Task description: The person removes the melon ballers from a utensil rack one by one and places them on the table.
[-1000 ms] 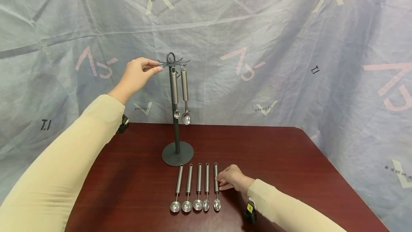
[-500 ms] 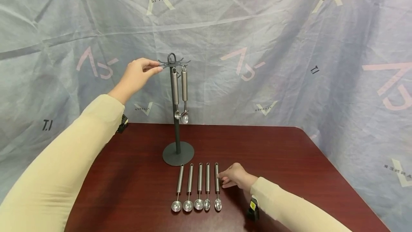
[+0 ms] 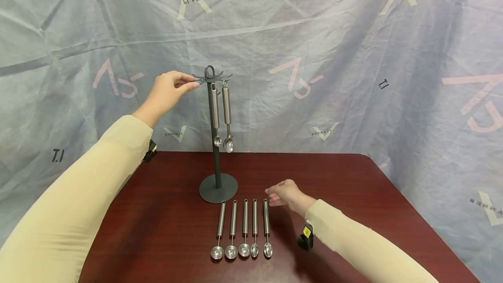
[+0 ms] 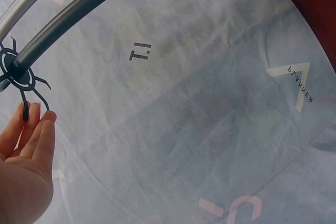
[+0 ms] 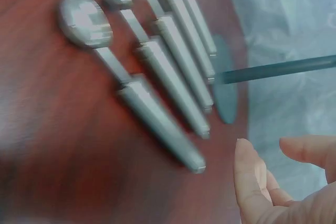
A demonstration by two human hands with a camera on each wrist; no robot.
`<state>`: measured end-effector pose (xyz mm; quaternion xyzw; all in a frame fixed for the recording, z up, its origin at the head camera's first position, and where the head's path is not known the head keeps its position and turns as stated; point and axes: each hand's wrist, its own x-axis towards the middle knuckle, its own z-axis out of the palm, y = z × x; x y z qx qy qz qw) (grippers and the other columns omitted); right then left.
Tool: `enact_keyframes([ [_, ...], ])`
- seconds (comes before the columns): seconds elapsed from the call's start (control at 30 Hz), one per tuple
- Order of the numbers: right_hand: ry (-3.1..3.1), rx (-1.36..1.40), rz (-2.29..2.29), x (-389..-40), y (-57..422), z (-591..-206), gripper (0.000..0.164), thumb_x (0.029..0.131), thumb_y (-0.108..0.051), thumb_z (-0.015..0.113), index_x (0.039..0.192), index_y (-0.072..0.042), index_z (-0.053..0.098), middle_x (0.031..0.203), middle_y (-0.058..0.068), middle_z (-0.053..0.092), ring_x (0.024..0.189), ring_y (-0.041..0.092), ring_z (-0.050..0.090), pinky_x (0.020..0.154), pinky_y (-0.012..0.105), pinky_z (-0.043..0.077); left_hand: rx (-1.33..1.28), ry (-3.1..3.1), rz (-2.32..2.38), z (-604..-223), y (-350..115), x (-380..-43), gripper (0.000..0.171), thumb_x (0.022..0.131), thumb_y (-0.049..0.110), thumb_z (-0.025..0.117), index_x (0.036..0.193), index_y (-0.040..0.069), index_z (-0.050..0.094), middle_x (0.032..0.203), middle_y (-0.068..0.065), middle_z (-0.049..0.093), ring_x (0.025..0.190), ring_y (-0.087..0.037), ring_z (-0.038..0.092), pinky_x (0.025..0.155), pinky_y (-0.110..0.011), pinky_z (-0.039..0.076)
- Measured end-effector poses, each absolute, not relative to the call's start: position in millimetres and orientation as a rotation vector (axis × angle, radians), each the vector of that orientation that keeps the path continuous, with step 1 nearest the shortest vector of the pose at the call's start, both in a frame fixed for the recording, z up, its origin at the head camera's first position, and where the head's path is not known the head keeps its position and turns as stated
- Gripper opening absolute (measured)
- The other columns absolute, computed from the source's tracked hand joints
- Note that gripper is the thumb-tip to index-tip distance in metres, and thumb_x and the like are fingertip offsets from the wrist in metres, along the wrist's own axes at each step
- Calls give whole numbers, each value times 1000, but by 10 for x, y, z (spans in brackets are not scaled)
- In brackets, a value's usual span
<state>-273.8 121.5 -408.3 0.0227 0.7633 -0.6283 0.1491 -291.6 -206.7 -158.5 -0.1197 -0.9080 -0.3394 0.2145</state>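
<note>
My left hand (image 3: 170,93) pinches a hook arm at the top of a dark grey utensil stand (image 3: 217,160). In the left wrist view, the fingertips (image 4: 49,116) touch the hooks. Two steel utensils hang from other hooks: one with a small scoop end (image 3: 215,108), one with a larger scoop end (image 3: 227,104). Several steel round-bowled spoons (image 3: 245,222) lie in a row before the stand, handles pointing away. My right hand (image 3: 288,194) holds nothing and hovers near the handle end of the rightmost spoon (image 5: 163,121), thumb and fingers apart in the right wrist view.
The stand's round base (image 3: 208,193) rests on a dark red wooden table (image 3: 334,187), close behind the spoon handles. A grey printed cloth (image 3: 353,77) hangs behind the table. A black wrist camera (image 3: 305,237) sits below my right sleeve.
My right hand has left the rightmost spoon's handle and moved up and away, toward the far end of it. That spoon lies slightly more tilted. My left hand stays on the stand.
</note>
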Motion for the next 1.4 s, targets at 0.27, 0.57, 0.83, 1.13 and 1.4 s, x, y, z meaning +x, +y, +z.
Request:
enact_keyframes([
  [0.27, 2130, -38, -1896, -2874, 1114, -3701, 28, 96, -3, 55, 119, 13, 59, 97, 17, 66, 71, 17, 68, 82, 40, 59, -303, -2485, -911, -1594, -2041, -2867, 50, 94, 43, 61, 124, 4, 63, 132, -14, 58, 120, -30, 59, 101, -45, 47],
  [0.57, 2126, -145, -1918, -2957, 976, -3332, 30, 97, -5, 55, 124, 10, 57, 108, 20, 65, 77, 17, 69, 84, 35, 59, -272, -2482, -863, -1590, -1960, -2827, 47, 94, 44, 60, 121, 5, 65, 129, -13, 58, 118, -28, 59, 99, -45, 47],
  [0.83, 2150, -170, -1957, -3034, 756, -3017, 33, 95, -4, 59, 127, 5, 57, 126, 24, 60, 90, 25, 69, 87, 32, 58, -259, -2448, -851, -1614, -1950, -2839, 47, 93, 46, 60, 119, 7, 65, 125, -12, 61, 114, -27, 60, 98, -43, 47],
  [1.13, 2108, -287, -2081, -3120, 483, -2685, 34, 96, -10, 60, 127, 3, 58, 128, 21, 60, 116, 34, 61, 96, 36, 53, -246, -2428, -850, -1618, -1950, -2808, 46, 94, 44, 60, 120, 7, 67, 126, -12, 60, 116, -27, 59, 99, -43, 47],
  [1.4, 2136, -428, -2224, -3188, 322, -2526, 36, 97, -3, 55, 132, 4, 54, 132, 22, 59, 122, 32, 58, 103, 36, 49, -238, -2422, -836, -1644, -1913, -2824, 46, 94, 45, 60, 121, 9, 67, 127, -11, 60, 117, -28, 57, 100, -42, 46],
])
